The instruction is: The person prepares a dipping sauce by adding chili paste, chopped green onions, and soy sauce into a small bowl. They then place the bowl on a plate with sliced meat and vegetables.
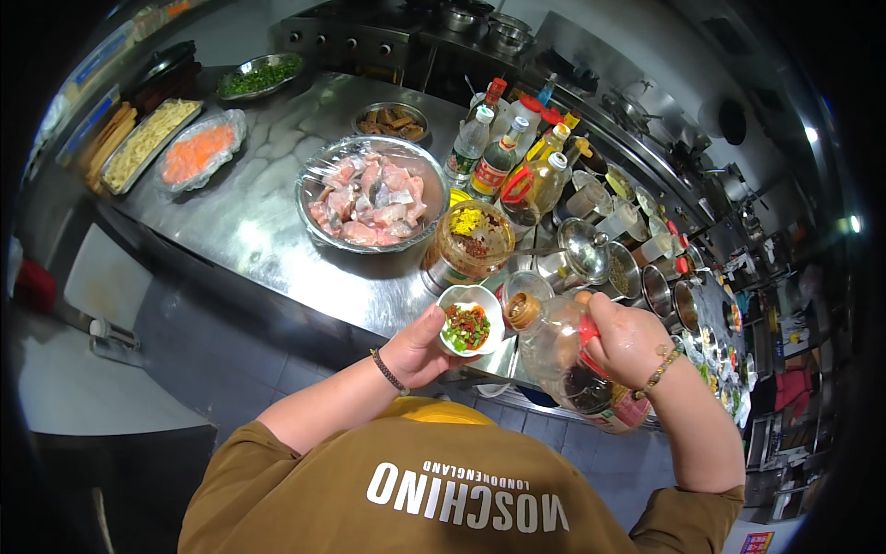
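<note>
My left hand [419, 346] holds a small white bowl [500, 325] by its rim and side. Chopped green onion and a red chili sauce [467, 327] lie in it. With my right hand [626, 339] I grip the red handle of a large clear plastic bottle [554, 339]. The bottle is tilted, its brown-rimmed mouth close to the bowl's right side, and dark liquid sits low in its base. I cannot make out any stream from the mouth. Just beyond the bowl stands a wide jar [471, 242] with yellow and reddish-brown seasoning inside.
A film-covered steel bowl of raw meat pieces [374, 201] stands on the steel counter [270, 256]. Several sauce bottles [495, 159] crowd behind the jar. Metal seasoning pots [623, 270] and a steel lid [583, 249] line the right. Trays of shredded food [149, 142] sit far left.
</note>
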`<action>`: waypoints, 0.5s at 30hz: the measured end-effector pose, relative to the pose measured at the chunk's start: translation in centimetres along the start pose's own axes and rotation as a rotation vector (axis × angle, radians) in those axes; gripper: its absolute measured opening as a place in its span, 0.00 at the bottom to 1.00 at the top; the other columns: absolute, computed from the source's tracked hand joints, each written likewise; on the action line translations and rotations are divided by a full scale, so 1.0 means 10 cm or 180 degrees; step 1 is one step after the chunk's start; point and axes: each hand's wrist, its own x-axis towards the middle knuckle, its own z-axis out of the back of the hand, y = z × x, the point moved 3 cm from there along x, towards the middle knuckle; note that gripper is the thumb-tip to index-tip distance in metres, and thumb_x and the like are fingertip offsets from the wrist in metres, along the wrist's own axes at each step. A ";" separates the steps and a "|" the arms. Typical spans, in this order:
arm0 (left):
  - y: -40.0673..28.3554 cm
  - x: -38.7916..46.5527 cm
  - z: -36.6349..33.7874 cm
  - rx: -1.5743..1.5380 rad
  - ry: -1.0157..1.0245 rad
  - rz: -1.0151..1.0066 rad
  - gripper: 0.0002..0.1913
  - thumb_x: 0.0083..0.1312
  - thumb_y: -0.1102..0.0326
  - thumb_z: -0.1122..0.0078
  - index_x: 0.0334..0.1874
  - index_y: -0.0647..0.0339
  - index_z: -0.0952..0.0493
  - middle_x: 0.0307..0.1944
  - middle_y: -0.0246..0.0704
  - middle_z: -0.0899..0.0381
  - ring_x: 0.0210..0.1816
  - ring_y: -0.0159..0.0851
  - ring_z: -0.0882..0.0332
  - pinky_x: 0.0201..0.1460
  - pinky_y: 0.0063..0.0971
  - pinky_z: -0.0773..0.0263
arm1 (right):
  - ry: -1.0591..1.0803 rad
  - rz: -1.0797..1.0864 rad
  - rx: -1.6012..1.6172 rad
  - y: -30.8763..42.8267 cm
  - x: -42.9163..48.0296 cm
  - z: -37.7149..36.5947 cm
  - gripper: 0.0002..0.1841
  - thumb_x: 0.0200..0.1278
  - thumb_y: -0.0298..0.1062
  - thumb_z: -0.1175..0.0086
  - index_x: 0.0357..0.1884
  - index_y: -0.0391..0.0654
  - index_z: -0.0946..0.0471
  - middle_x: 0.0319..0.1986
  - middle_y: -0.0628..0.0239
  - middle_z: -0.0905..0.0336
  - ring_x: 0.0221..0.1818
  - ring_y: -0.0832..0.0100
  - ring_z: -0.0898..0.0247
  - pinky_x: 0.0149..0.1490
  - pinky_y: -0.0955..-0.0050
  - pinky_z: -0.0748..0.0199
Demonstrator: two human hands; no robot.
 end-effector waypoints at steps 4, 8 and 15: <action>-0.04 0.00 0.03 0.0013 -0.0006 -0.0067 0.39 0.61 0.40 0.44 0.69 0.55 0.42 0.65 0.37 0.36 0.66 0.41 0.36 0.67 0.42 0.39 | -0.0114 0.0232 -0.0282 0.12 0.10 -0.04 0.12 0.54 0.35 0.47 0.32 0.38 0.36 0.22 0.51 0.25 0.26 0.50 0.26 0.30 0.56 0.26; -0.07 -0.02 0.06 -0.0023 0.0014 -0.0110 0.39 0.62 0.41 0.45 0.69 0.56 0.43 0.65 0.37 0.35 0.65 0.41 0.36 0.67 0.42 0.38 | -0.0112 0.0400 -0.0291 0.20 0.19 -0.04 0.11 0.54 0.32 0.48 0.33 0.39 0.38 0.23 0.53 0.26 0.27 0.48 0.27 0.30 0.55 0.29; -0.13 -0.04 0.01 -0.0007 0.0083 -0.0187 0.38 0.60 0.41 0.42 0.69 0.49 0.44 0.63 0.32 0.35 0.64 0.38 0.33 0.62 0.40 0.32 | -0.0003 0.0399 -0.0476 0.29 0.27 -0.01 0.08 0.54 0.31 0.50 0.31 0.39 0.35 0.21 0.52 0.25 0.25 0.49 0.26 0.30 0.55 0.28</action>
